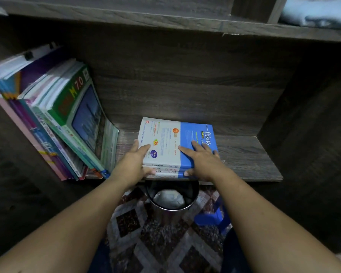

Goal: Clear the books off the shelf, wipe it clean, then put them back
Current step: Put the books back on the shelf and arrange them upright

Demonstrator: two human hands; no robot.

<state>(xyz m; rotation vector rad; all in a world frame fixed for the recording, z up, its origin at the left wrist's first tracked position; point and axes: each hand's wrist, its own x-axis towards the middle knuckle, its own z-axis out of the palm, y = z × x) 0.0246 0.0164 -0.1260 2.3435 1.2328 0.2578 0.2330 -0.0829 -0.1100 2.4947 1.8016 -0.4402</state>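
The stack of books [165, 142] lies flat near the front edge of the shelf [244, 158], spines toward the person, a white and blue "fokus" cover on top. Both hands hold it. The left hand [135, 160] clasps the 8 o'clock corner, fingers over the cover and thumb on the lower spines. The right hand [203, 160] spreads wide on the blue part, thumb against the spines. At 9 o'clock of the stack, a row of leaning books [67, 115] slants against the shelf's side wall. At 6 o'clock, below the shelf, a bin [171, 198] stands on a patterned rug [156, 233], with a blue stool [213, 215] at 5 o'clock. At 1 o'clock, a pale cloth [319, 12] sits in an upper compartment.
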